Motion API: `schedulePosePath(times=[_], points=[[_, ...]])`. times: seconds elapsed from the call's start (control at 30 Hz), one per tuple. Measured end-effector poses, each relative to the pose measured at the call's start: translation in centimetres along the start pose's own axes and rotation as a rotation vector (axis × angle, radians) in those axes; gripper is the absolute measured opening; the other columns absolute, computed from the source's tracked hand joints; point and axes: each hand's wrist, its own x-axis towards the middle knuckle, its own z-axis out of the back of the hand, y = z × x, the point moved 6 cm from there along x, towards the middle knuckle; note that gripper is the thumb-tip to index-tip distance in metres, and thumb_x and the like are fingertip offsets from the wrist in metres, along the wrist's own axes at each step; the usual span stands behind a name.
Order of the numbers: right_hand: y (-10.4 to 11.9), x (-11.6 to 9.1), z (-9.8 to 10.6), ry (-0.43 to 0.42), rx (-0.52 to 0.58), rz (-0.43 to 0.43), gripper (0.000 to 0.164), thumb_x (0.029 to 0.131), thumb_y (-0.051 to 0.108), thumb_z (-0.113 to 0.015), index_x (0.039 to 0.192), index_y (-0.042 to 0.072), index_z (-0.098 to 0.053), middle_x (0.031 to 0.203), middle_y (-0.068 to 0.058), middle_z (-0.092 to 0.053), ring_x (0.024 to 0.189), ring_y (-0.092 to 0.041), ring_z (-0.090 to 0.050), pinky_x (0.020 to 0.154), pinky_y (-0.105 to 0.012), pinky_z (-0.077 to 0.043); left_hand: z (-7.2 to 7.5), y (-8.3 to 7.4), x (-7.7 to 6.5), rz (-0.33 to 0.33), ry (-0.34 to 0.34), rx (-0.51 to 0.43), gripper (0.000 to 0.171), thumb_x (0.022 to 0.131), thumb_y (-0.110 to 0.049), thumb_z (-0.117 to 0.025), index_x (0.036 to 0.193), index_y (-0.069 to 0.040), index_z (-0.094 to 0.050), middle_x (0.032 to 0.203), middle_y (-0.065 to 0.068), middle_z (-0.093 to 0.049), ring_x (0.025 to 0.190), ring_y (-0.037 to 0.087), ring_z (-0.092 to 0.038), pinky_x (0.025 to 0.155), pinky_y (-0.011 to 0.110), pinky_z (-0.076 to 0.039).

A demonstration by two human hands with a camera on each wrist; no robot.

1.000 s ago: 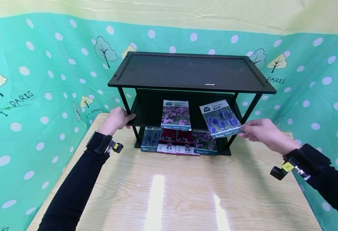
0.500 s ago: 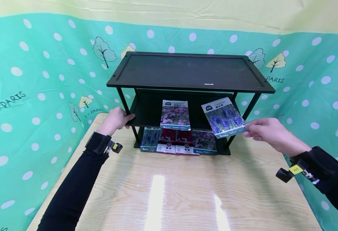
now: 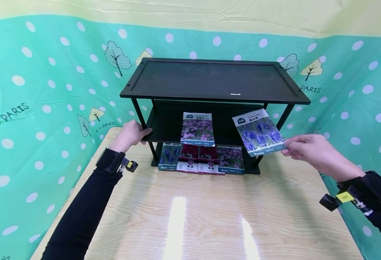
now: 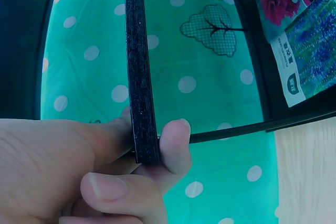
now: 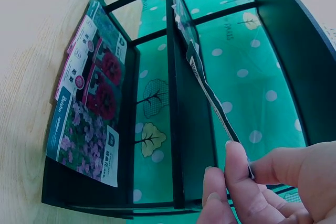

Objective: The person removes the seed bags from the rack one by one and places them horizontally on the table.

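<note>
My right hand pinches the lower right corner of a seed packet with blue-purple flowers. The packet tilts in front of the right end of the black shelf rack's middle shelf; the right wrist view shows it edge-on. My left hand grips the left front corner of that middle shelf; in the left wrist view its thumb and fingers close round the shelf's edge. A pink-flowered seed packet lies on the middle shelf, its lower end at the front edge.
On the bottom shelf lie a blue-flowered packet, red-flowered packets and a pink-flowered packet side by side. The rack's black top board overhangs the middle shelf. A wooden table extends in front; a polka-dot cloth hangs behind.
My right hand has moved right with the blue-flowered seed packet, drawing it toward the rack's right post. The left hand keeps its hold on the shelf corner.
</note>
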Motion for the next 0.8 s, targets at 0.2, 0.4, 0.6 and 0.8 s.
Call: schedulePosePath(times=[0.2, 0.4, 0.6, 0.8], points=[[-0.3, -0.5, 0.5, -0.011, -0.008, -0.020, 0.055, 0.111, 0.030, -0.046, 0.146, -0.013, -0.043, 0.114, -0.004, -0.074, 0.096, 0.000, -0.069, 0.084, -0.020, -0.058, 0.0, 0.0, 0.0, -0.005, -0.006, -0.013, 0.043, 0.108, -0.032, -0.054, 0.099, 0.004, -0.075, 0.066, 0.005, -0.073, 0.049, 0.015, -0.048, 0.053, 0.031, -0.034], [-0.6, -0.9, 0.8, -0.009, 0.010, -0.026, 0.055, 0.111, 0.030, -0.047, 0.145, -0.013, -0.043, 0.110, 0.000, -0.075, 0.095, 0.000, -0.069, 0.083, -0.021, -0.058, -0.1, 0.1, 0.1, -0.003, -0.008, -0.001, 0.047, 0.108, -0.034, -0.054, 0.096, 0.005, -0.077, 0.066, 0.004, -0.073, 0.047, 0.014, -0.046, 0.052, 0.030, -0.032], [-1.1, -1.6, 0.8, -0.014, -0.008, -0.048, 0.054, 0.111, 0.031, -0.048, 0.143, -0.012, -0.046, 0.108, 0.002, -0.075, 0.094, 0.000, -0.069, 0.082, -0.021, -0.058, -0.1, 0.2, 0.1, -0.010, -0.010, -0.009, 0.046, 0.108, -0.033, -0.054, 0.094, 0.004, -0.077, 0.066, 0.005, -0.073, 0.047, 0.015, -0.046, 0.051, 0.030, -0.033], [-1.7, -2.5, 0.7, -0.017, -0.032, -0.054, 0.052, 0.111, 0.031, -0.047, 0.140, -0.012, -0.049, 0.105, 0.001, -0.076, 0.092, 0.000, -0.068, 0.081, -0.021, -0.058, -0.1, 0.2, 0.0, -0.014, -0.006, -0.034, 0.044, 0.108, -0.032, -0.054, 0.099, 0.005, -0.076, 0.067, 0.006, -0.073, 0.047, 0.015, -0.048, 0.051, 0.030, -0.034]])
